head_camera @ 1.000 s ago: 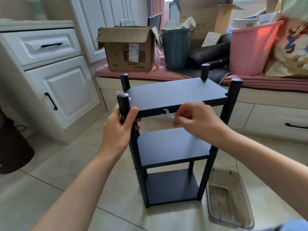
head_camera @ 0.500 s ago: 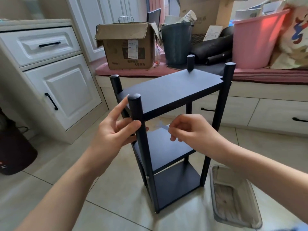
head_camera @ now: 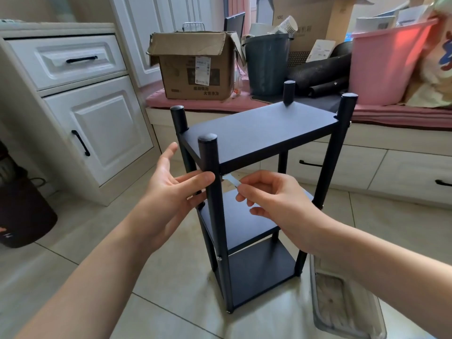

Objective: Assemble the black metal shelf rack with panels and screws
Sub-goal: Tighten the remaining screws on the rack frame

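At centre frame, on the tiled floor [head_camera: 171, 289]: black shelf rack [head_camera: 256, 133], upright, three panels fitted between four round posts. Left of its near post [head_camera: 212, 192]: left hand [head_camera: 171, 192], fingers straight and spread, fingertips touching that post just under the top panel, gripping nothing. Just right of the same post: right hand [head_camera: 271, 199], fingers curled, pinching a small flat wrench [head_camera: 231, 179] whose pale tip sits at the joint below the top panel's near edge. At lower right, beside the rack's foot: clear plastic tray [head_camera: 342, 302] on the floor. Along the upper frame, on a pink-cushioned window seat [head_camera: 403, 116]: cardboard box [head_camera: 195, 67], grey bin [head_camera: 266, 62], pink tub [head_camera: 384, 62]. At left: white cabinet [head_camera: 93, 128] with black handles.
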Available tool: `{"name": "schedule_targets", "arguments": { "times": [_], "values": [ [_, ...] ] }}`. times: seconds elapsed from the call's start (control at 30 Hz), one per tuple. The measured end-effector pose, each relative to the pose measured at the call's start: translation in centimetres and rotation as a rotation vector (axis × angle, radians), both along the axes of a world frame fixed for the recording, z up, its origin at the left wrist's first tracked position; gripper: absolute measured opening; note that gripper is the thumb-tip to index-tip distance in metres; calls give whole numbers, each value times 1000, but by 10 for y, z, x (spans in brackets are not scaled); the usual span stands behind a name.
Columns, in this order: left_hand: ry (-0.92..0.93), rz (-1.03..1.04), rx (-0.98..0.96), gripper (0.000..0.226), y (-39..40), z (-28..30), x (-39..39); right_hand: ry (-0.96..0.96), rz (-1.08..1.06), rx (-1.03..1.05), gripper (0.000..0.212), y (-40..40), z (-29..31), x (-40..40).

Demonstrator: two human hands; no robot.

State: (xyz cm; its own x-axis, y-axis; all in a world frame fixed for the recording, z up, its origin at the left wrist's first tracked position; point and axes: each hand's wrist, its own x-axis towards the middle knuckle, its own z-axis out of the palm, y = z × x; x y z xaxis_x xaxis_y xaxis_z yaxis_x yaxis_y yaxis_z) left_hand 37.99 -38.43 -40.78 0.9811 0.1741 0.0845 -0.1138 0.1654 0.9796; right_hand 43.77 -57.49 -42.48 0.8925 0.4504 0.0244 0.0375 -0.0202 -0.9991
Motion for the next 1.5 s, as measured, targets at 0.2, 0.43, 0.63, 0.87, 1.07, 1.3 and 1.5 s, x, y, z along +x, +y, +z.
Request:
{"name": "schedule_targets", "arguments": {
  "times": [0.2, 0.43, 0.63, 0.87, 1.07, 1.3, 1.5],
  "values": [
    [21, -34, -45, 123, 2, -5, 3, -64, -78, 0, 9, 12, -2, 1],
    [6, -70, -106, 113, 3, -8, 6, -93, -116, -28, 12, 20, -5, 0],
    [-3, -69, -129, 107, 0, -8, 8, -153, -140, -21, 13, 21, -2, 2],
    [-6, -60, -143, 104, -1, -5, 6, -158, -152, 23, 10, 22, -3, 4],
    [1, -51, -161, 101, -2, -5, 6, -26, -154, 136, 5, 22, -3, 3],
    [3, -43, -181, 99, -4, -4, 6, 18, -147, 218, 5, 24, 0, 2],
    [-17, -33, -206, 98, -5, -3, 6, 108, -114, 290, 4, 22, 1, 4]
  ]
}}
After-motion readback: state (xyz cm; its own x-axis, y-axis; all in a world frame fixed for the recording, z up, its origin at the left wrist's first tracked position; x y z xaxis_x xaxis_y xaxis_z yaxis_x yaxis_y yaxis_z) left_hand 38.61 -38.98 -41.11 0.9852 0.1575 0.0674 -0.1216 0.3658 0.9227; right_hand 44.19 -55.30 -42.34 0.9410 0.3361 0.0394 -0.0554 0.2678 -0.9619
